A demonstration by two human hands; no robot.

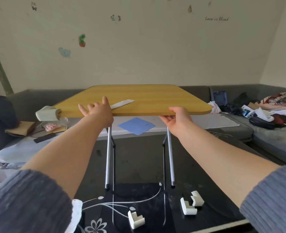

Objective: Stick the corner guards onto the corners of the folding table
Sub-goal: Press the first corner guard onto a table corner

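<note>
Here, the yellow wood-grain folding table (139, 100) stands on thin metal legs (109, 157) atop a black glossy floral surface (139, 165), long axis running left-right, near edge facing the person. One cream foam corner guard (47, 113) sits on its near-left corner; near-right corner bare. White paper strip (122, 103) lies on the top, pointing diagonally far-right. Left hand (98, 108) rests flat on the top w/ fingers spread, touching the strip's near end. Right hand (179, 117) grips the near edge, thumb on top, fingers under. Three loose white L-shaped foam guards (188, 206) lie on the black surface below, near the legs. No containers w/ visible contents.
</note>
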